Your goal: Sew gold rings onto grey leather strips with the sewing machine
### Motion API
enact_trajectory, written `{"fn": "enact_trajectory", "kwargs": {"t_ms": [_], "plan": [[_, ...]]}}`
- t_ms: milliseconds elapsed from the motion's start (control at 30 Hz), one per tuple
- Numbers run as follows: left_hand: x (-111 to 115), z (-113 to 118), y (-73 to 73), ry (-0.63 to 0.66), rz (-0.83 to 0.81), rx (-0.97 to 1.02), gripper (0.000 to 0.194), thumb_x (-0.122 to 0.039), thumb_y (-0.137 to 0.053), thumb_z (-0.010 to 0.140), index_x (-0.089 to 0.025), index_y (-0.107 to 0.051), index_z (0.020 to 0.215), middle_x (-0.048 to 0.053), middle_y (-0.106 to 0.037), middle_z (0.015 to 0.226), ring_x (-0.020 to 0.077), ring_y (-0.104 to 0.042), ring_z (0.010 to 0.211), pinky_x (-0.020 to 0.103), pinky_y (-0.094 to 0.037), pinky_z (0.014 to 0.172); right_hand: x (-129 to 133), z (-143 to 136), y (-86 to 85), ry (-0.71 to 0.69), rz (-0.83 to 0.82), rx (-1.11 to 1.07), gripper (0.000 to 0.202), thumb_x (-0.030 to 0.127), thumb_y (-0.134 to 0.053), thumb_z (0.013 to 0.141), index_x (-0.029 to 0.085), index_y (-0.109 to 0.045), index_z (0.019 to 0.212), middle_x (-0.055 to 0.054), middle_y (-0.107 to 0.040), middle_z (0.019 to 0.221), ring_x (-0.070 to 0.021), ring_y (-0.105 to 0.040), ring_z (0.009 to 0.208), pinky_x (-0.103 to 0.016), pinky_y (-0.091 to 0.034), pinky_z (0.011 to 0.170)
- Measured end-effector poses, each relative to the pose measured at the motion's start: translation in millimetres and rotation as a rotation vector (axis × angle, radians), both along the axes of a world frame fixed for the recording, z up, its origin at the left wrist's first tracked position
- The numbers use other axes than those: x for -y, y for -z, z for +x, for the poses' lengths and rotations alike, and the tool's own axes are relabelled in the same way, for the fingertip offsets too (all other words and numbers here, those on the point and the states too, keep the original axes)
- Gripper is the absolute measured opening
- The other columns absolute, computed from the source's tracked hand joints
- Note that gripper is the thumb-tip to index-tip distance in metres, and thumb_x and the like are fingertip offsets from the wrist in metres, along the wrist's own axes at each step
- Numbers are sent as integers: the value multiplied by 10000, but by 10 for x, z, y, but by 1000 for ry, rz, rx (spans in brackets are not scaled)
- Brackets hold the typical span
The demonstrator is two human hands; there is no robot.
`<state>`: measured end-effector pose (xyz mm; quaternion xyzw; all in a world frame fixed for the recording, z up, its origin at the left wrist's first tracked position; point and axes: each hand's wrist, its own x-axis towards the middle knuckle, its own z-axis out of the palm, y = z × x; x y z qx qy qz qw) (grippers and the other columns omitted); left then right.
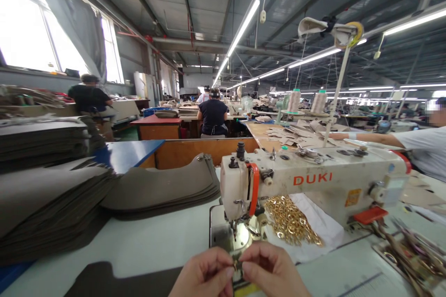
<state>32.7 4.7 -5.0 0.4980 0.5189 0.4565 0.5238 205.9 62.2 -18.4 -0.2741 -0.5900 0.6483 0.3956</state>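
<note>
Just in front of the needle of a white sewing machine (278, 181), my left hand (207, 271) and my right hand (270, 269) meet with their fingertips pinched. Whatever small thing lies between the fingertips is too small and too hidden to name. Beneath the machine arm, a pile of gold-coloured metal rings (291, 220) rests on a white cloth (325, 225), to the right of my hands. One dark grey-brown panel (128, 280) lies flat on the table, its right end hidden behind my left hand. A lamp lights the metal plate (218, 227) under the needle.
Stacks of dark panels (167, 185) and a taller stack (52, 204) occupy the left side. Strips and metal fittings (411, 250) lie at the right. Thread cones (294, 102) stand behind the machine. A person's arm (372, 139) reaches in from the right; another person (212, 113) sits ahead.
</note>
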Motion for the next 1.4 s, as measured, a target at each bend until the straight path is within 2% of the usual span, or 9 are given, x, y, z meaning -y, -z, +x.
{"fn": "enact_trajectory", "kwargs": {"t_ms": [167, 267, 433, 567, 767, 933, 1167, 1267, 1400], "plan": [[29, 42, -16, -15, 1, 23, 363, -491, -728, 688, -198, -515, 715, -41, -637, 488, 85, -529, 419, 192, -405, 461, -9, -97, -122, -89, -38, 72, 273, 348, -795, 623, 149, -627, 705, 25, -598, 594, -110, -564, 540, -228, -447, 569], [19, 9, -5, -13, 7, 42, 408, -541, -728, 680, -197, -513, 718, -37, -642, 488, 85, -535, 415, 186, -392, 448, -45, -158, -80, -114, -95, 59, 276, 308, -809, 598, 148, -600, 681, 34, -596, 581, -93, -553, 509, -214, -437, 548], [-60, -81, 47, -12, -71, 227, 516, -673, -680, 655, -180, -558, 742, -2, -683, 548, 94, -590, 455, 186, -408, 463, -93, -158, 36, -187, -215, -71, 355, 386, -837, 611, 141, -606, 725, 17, -614, 587, -106, -591, 526, -222, -459, 557], [-81, -63, 47, -36, -153, 326, 497, -577, -799, 580, -172, -602, 790, -17, -682, 553, 77, -590, 446, 161, -377, 441, -81, -148, 69, -194, -249, -109, 353, 387, -835, 641, 137, -612, 752, -12, -659, 640, -113, -617, 561, -222, -471, 577], [-71, -46, -1, -2, -155, 224, 366, -418, -830, 579, -164, -589, 682, -35, -631, 507, 68, -537, 429, 169, -380, 430, -58, -165, 85, -206, -241, -107, 352, 391, -838, 639, 140, -610, 733, 3, -643, 622, -114, -614, 562, -225, -465, 584], [-57, -77, -44, 17, -146, 112, 192, -236, -761, 583, -169, -593, 647, -31, -621, 537, 102, -549, 479, 226, -448, 506, -33, -155, 58, -219, -183, -69, 318, 373, -828, 640, 150, -615, 717, -1, -652, 661, -138, -630, 634, -243, -457, 625], [-36, -61, -71, 19, -107, 97, 143, -172, -681, 586, -187, -547, 635, -41, -600, 513, 97, -525, 470, 218, -408, 502, 28, -148, -64, -215, -95, -13, 234, 332, -739, 698, 170, -573, 731, 14, -616, 646, -140, -608, 621, -258, -432, 625], [-31, -61, -78, 9, -80, 110, 151, -164, -665, 567, -191, -528, 622, -54, -565, 510, 93, -503, 465, 221, -383, 502, 85, -143, -125, -133, 70, 115, 191, 244, -715, 670, 176, -595, 802, 14, -601, 684, -149, -579, 667, -263, -420, 642], [-27, -51, -92, -45, -65, 66, 110, -153, -615, 531, -180, -532, 598, -48, -560, 551, 100, -494, 527, 219, -342, 526, 148, -149, -184, 5, 311, 319, 313, 129, -742, 555, 196, -573, 810, 35, -552, 715, -143, -512, 689, -243, -402, 638]]}}
